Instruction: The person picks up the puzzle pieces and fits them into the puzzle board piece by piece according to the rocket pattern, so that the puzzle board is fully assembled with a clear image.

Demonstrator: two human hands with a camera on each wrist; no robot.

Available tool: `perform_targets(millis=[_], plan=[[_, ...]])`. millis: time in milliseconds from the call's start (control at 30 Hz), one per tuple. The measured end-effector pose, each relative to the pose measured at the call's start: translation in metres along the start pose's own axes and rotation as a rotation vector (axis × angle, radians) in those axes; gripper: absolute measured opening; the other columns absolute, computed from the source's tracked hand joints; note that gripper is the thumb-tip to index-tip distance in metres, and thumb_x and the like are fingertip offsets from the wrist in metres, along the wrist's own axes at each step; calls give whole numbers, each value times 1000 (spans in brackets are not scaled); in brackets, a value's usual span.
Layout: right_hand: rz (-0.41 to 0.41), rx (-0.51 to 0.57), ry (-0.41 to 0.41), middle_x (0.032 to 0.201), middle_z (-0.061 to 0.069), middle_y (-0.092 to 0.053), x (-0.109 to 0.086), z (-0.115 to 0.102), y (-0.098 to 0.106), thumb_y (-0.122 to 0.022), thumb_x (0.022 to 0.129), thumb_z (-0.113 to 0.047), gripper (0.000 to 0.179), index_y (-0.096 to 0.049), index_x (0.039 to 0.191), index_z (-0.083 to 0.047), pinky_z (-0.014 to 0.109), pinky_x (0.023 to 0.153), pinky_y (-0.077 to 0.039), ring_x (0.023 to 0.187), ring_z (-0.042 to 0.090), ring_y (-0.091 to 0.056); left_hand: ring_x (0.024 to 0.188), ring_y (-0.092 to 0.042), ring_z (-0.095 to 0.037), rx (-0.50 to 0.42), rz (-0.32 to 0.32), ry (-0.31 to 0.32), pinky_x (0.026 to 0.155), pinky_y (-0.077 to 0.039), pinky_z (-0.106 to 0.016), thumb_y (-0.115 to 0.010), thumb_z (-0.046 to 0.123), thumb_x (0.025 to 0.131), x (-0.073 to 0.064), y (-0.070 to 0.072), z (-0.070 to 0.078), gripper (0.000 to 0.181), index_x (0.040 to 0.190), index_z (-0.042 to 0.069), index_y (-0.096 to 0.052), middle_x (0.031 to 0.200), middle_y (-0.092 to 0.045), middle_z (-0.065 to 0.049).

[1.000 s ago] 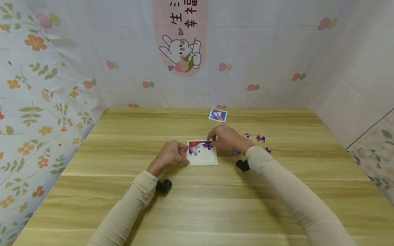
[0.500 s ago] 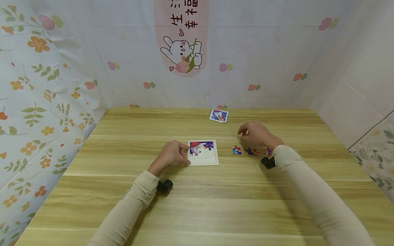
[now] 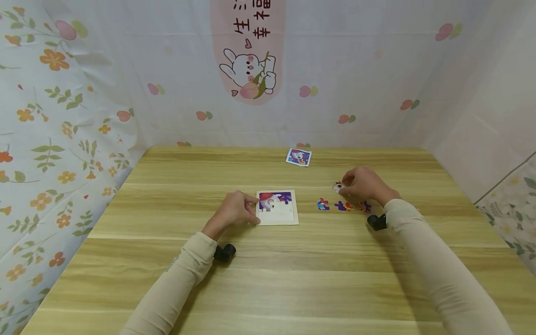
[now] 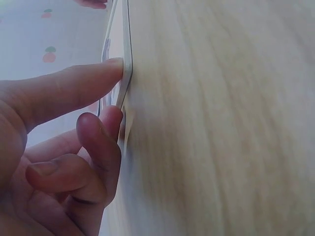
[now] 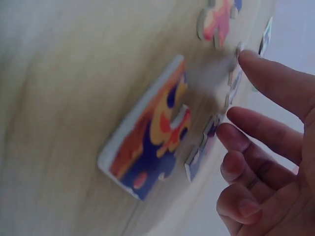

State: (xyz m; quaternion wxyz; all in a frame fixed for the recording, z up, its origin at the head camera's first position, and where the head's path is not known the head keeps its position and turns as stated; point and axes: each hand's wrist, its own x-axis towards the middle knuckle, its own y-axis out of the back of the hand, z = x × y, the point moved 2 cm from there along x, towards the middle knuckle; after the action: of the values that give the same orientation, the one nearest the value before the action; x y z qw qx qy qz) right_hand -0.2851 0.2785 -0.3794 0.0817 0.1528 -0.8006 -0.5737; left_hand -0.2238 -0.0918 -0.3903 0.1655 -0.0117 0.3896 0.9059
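At the middle of the table, my left hand (image 3: 234, 208) pinches the left edge of a pale puzzle board (image 3: 276, 217), thumb on its near corner. Several fitted pieces (image 3: 268, 200) fill the board's upper left part. To the right, my right hand (image 3: 365, 185) has thumb and index finger at opposite sides of a white puzzle piece (image 3: 338, 187), low over the table. Near it lie a blue-red piece (image 3: 323, 204), a purple-orange piece (image 3: 343, 206) and another patterned piece (image 3: 365, 207). A purple piece (image 5: 203, 150) shows beside my fingers in the right wrist view.
A square picture card (image 3: 298, 157) lies by the table's back edge. Black wrist cameras (image 3: 224, 252) sit under both wrists. A printed cloth (image 3: 176, 70) hangs behind and beside the wooden table (image 3: 259, 288).
My right hand has moved from the board's upper right corner to the loose pieces and come down at the white one. My left hand stays on the board.
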Motion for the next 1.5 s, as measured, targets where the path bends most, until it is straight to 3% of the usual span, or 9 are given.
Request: perform_targets(millis=[400,600,833,1167,1367,1500], plan=[[19,2,-47,97,19,-72,4,-6,-1,-75,87,-18,27,-71,101,4,50,85,-52,90,33,-64,59,-55,-6,-14,-3,14,55,-41,-20,-90,7,69,0,0,0,61,126,1,-69,74,-74,-4],[38,122,-51,96,18,-69,5,-3,-3,-77,86,-12,21,-65,97,2,44,81,-52,88,30,-64,58,-54,-6,-9,-5,12,54,-40,-20,-90,7,69,0,0,0,60,125,1,-70,73,-74,-3],[33,291,-71,93,18,-69,5,0,-4,-65,93,-4,8,-65,98,2,28,65,-48,74,20,-60,61,-56,-6,-3,-6,8,58,-41,-20,-90,9,69,-1,1,1,61,126,2,-70,75,-75,-3],[-18,530,-148,97,16,-63,4,-6,-3,-57,100,-14,17,-61,107,1,30,61,-50,73,21,-58,61,-55,-7,-13,-6,4,57,-40,-20,-90,8,69,-2,1,1,61,126,1,-69,74,-75,-3],[-23,662,-144,88,9,-67,7,-21,-5,-59,100,-14,18,-60,107,2,29,52,-40,66,19,-59,61,-55,-6,-15,-9,-3,56,-40,-20,-90,8,69,-2,1,1,61,126,1,-69,74,-75,-3],[-33,697,-123,88,8,-69,9,-34,-9,-61,99,-14,17,-62,105,2,28,52,-40,65,20,-59,62,-56,-6,-12,-9,-4,57,-40,-20,-90,8,70,-2,1,0,61,126,1,-69,75,-75,-3]])
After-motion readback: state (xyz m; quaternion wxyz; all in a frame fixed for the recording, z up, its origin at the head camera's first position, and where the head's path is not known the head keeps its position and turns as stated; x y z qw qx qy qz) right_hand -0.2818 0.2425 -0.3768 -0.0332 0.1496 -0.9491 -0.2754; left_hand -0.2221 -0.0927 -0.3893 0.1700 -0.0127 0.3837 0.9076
